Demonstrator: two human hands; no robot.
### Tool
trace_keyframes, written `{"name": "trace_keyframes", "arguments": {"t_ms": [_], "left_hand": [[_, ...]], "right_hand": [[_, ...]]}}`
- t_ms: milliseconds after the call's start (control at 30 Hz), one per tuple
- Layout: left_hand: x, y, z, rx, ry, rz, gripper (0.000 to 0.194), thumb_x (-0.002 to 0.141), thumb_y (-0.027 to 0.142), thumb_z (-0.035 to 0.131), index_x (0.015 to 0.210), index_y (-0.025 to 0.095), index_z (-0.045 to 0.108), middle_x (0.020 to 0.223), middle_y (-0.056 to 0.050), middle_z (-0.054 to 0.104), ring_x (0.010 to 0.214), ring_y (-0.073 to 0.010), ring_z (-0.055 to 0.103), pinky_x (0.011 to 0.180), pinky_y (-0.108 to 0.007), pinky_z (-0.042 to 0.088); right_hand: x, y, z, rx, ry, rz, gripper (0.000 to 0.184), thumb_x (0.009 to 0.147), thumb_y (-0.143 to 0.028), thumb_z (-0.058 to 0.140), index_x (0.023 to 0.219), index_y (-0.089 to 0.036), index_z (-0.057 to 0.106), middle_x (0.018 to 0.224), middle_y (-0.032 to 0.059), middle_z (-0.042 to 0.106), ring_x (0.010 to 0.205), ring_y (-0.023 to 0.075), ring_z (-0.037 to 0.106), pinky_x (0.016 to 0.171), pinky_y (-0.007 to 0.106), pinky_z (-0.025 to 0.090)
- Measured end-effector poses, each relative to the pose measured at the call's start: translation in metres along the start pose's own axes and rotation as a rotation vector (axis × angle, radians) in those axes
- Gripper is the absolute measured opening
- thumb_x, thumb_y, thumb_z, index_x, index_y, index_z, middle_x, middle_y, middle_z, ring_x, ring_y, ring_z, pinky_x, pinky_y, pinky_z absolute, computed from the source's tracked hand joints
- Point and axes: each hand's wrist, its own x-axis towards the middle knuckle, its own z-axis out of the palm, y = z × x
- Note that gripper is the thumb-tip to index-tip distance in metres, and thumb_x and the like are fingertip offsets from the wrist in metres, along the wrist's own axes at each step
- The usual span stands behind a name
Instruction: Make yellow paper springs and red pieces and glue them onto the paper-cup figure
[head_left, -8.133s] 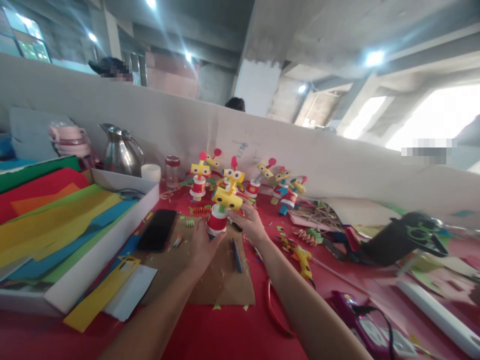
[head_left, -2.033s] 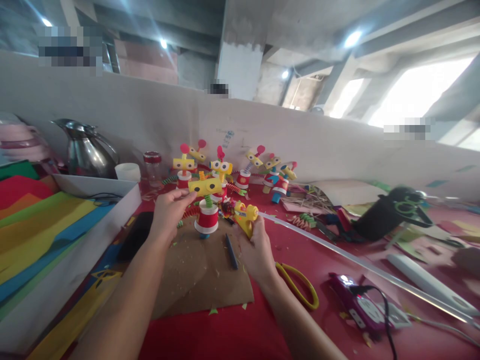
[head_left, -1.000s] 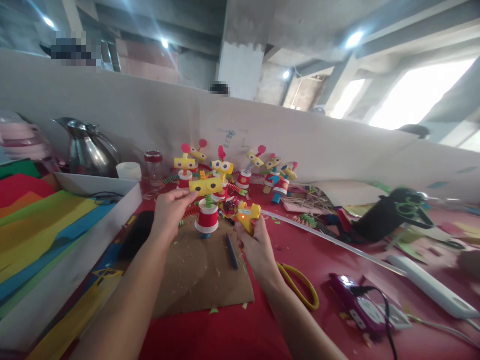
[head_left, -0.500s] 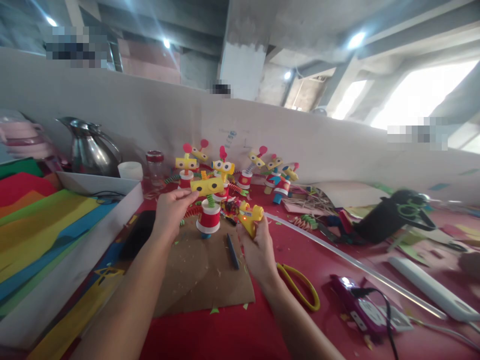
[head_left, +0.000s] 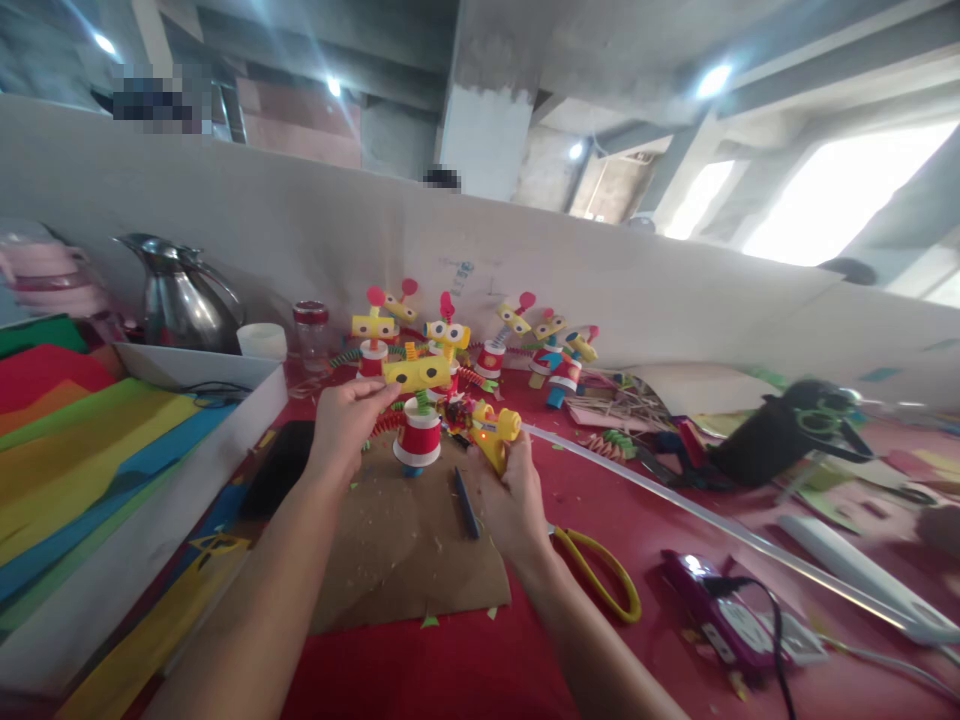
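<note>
Yellow paper forms the head tube (head_left: 418,375) of the figure under inspection; its red-and-white cup body (head_left: 418,440) is upright over the brown cardboard (head_left: 405,575), directly in front of the worker. Left hand (head_left: 345,425): thumb and fingers pinch one end of the tube. Right hand (head_left: 514,492): closed round the grip of a yellow glue gun (head_left: 497,434), nozzle end turned toward the figure. From where I stand, I cannot tell whether nozzle and cup touch.

Risks noted. First, heat: a red light shows on the gun, so the tip is probably hot; a slip could scorch the paper or burn the left fingers. Second, support: the only visible hold is at the head, above a green coiled neck (head_left: 423,403). A push from the nozzle could bend that coil, tilt the cup or pull a joint loose. Third, the long clear rod (head_left: 675,507) running back from the gun may snag or lever the tip aside if its far end is knocked. Fourth, crowding: finished-looking figures (head_left: 491,358) stand close behind, and stray glue might reach their coiled arms. Lesser hazards: the dark pen (head_left: 466,503) and yellow-handled scissors (head_left: 600,577) lie near the right hand, where its wrist could catch them.
</note>
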Motion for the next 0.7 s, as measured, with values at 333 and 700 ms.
{"name": "trace_keyframes", "arguments": {"t_ms": [333, 700], "left_hand": [[0.0000, -0.0010, -0.0001, 0.008, 0.000, 0.012, 0.033, 0.057, 0.035, 0.082, 0.082, 0.014, 0.077, 0.090, -0.007, 0.075, 0.092, -0.0238, 0.066, 0.088, -0.035, 0.047], [0.0031, -0.0075, -0.0010, -0.038, -0.023, 0.035, 0.034, 0.057, 0.036, 0.082, 0.082, 0.014, 0.076, 0.089, -0.007, 0.075, 0.090, -0.0222, 0.066, 0.088, -0.034, 0.048]], "right_hand": [[-0.0019, -0.0058, -0.0034, -0.164, -0.011, -0.020, 0.022, 0.084, -0.043, 0.048, 0.088, -0.024, 0.037, 0.074, 0.0050, 0.063, 0.064, 0.0232, 0.058, 0.059, 0.032, 0.041], [-0.0018, -0.0033, -0.0038, -0.072, 0.015, 0.017, 0.020, 0.085, -0.041, 0.051, 0.088, -0.025, 0.039, 0.067, -0.0022, 0.054, 0.057, 0.0171, 0.051, 0.055, 0.028, 0.038]]}}
